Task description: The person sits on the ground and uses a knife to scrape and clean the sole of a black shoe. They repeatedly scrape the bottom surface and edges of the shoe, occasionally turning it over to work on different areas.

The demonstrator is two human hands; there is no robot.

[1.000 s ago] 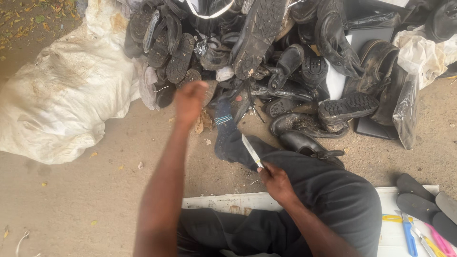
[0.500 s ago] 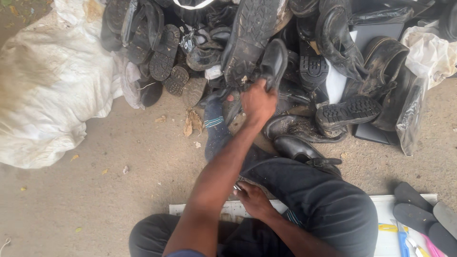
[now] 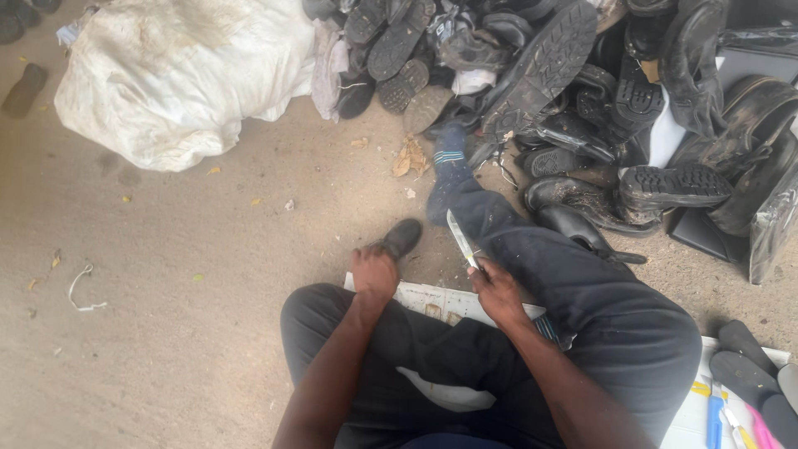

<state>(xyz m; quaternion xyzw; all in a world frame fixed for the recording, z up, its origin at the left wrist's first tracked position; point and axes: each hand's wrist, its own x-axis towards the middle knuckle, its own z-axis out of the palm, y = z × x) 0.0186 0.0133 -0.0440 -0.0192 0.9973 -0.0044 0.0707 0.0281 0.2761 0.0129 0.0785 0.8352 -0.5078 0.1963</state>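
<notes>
Bare, dusty concrete ground [image 3: 183, 274] is seen from above, with a seated person's dark-trousered legs filling the lower middle of the view; one leg is stretched forward towards a heap of footwear.

Left hand [image 3: 374, 273] is closed over the heel end of a small dark shoe [image 3: 401, 238], which is held low against the ground just ahead of the knee; the toe of the shoe points away from the body. Right hand [image 3: 497, 291] is curled around the handle of a knife [image 3: 462, 239], whose pale blade is angled up and away over the outstretched leg; the two hands are kept apart, with the shoe to the left of the blade.

A flat white board [image 3: 432, 299] is laid under the legs, just beneath both hands; the outstretched foot is covered by a blue sock [image 3: 449, 179]. Beyond it, a large pile of black boots and shoes [image 3: 582, 91] is heaped across the top right, many with soles turned up; a bulging white sack [image 3: 183, 75] is set at the top left. Dark sandals [image 3: 748, 366] and coloured pens [image 3: 727, 420] are seen at the lower right edge.
</notes>
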